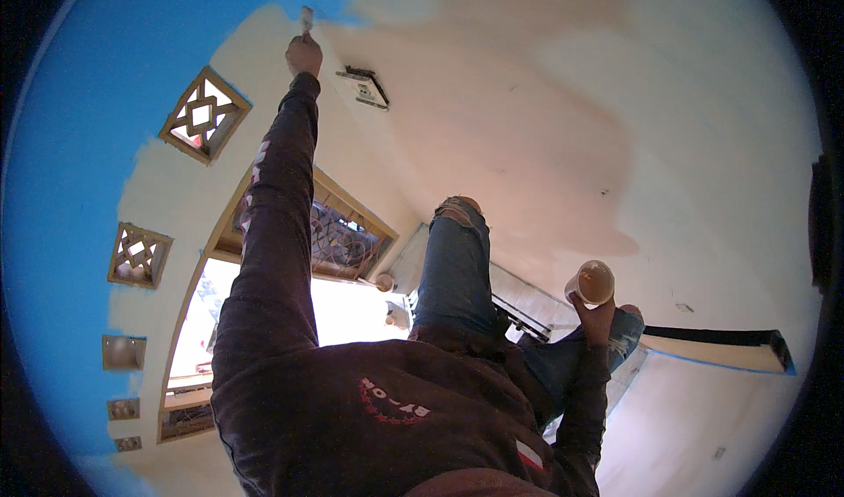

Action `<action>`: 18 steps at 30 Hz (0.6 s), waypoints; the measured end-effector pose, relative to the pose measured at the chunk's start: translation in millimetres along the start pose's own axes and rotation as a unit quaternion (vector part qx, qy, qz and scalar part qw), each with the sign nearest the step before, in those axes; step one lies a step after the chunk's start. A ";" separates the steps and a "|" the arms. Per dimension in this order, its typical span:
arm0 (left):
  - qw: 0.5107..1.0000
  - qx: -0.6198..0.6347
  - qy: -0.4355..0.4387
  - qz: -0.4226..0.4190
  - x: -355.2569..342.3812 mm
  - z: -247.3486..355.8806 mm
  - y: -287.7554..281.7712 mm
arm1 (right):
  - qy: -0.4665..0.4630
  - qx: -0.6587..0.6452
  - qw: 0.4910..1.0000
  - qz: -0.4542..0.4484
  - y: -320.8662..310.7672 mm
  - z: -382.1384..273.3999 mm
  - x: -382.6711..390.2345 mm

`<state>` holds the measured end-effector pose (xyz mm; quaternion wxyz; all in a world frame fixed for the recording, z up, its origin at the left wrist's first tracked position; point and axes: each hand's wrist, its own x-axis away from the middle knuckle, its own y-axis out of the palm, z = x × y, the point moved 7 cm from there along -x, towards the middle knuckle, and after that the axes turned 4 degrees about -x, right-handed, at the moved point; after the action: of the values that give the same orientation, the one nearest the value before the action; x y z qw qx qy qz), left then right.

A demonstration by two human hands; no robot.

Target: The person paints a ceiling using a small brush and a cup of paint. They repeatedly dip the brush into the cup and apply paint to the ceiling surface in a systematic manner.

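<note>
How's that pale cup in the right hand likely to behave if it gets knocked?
The cup would probably tip fairly easily, as only the right hand supports it. Its open top suggests any contents could slosh out, though the fill level is unclear. If dropped, it might roll, given its round sides.

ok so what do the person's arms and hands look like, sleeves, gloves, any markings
The long, near-black fabric left sleeve has pale printed marks along its outer side; the long, dark fabric right sleeve looks plain along the forearm. The bare left hand and bare right hand wear no gloves; finer details are too small to tell.
</note>
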<state>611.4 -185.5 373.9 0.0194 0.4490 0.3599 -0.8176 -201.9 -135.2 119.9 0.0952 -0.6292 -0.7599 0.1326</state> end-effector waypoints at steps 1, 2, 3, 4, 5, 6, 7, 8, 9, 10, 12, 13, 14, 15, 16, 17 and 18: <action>0.996 -0.036 0.082 -0.011 -9.5 3.3 2.7 | -0.001 0.000 1.000 -0.008 3.6 0.8 -2.5; 0.995 -0.028 0.094 -0.021 -4.0 12.1 6.9 | 0.003 0.009 1.000 -0.009 2.0 1.3 -2.2; 0.994 -0.021 0.107 -0.030 2.5 26.4 14.0 | 0.002 0.013 1.000 -0.005 1.0 1.2 -1.7; 0.992 -0.014 0.119 -0.038 10.7 43.1 18.3 | 0.000 0.018 1.000 -0.001 0.6 0.0 -1.5; 0.994 0.000 0.098 -0.049 20.4 58.8 22.2 | 0.000 0.022 1.000 0.003 -0.5 -0.1 -1.1; 0.995 0.012 0.079 -0.057 30.1 73.8 24.6 | -0.004 0.020 1.000 0.004 -0.9 0.7 -1.4; 0.995 0.012 0.080 -0.055 37.3 85.5 24.0 | -0.010 0.014 1.000 0.002 1.7 2.8 -3.7; 0.995 0.012 0.083 -0.053 46.6 97.7 23.4 | -0.014 0.009 1.000 0.002 3.7 3.4 -5.1; 0.996 0.038 0.063 -0.056 63.5 115.3 19.1 | -0.012 0.016 1.000 0.004 1.7 3.2 -3.6; 0.995 0.064 0.042 -0.058 79.3 131.0 11.7 | -0.011 0.024 1.000 0.007 -0.9 3.0 -1.7; 0.992 0.096 0.072 -0.044 96.9 137.0 -2.2 | -0.015 0.021 1.000 0.001 2.8 2.1 -3.0; 0.988 0.111 0.101 -0.036 110.8 143.4 -13.1 | -0.016 0.017 1.000 0.000 2.5 3.7 -3.1; 0.983 0.127 0.131 -0.029 125.2 149.0 -24.7 | -0.017 0.013 1.000 0.001 1.4 5.0 -3.0; 0.976 0.153 0.137 -0.064 140.7 151.5 -33.9 | -0.015 0.013 1.000 0.004 -1.1 6.3 -2.1; 0.968 0.180 0.144 -0.101 154.7 152.4 -47.3 | -0.011 0.013 1.000 0.007 -4.0 7.5 -0.3; 0.958 0.202 0.148 -0.136 158.6 147.6 -55.4 | -0.010 0.011 1.000 0.006 -3.4 6.9 0.8; 0.963 0.201 0.141 -0.110 159.1 136.4 -52.9 | -0.015 0.012 1.000 0.012 -4.4 8.4 1.4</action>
<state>399.6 -182.6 331.1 -0.2124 0.5122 0.2341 -0.7986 -208.9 -135.3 113.4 0.0899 -0.6349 -0.7521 0.1523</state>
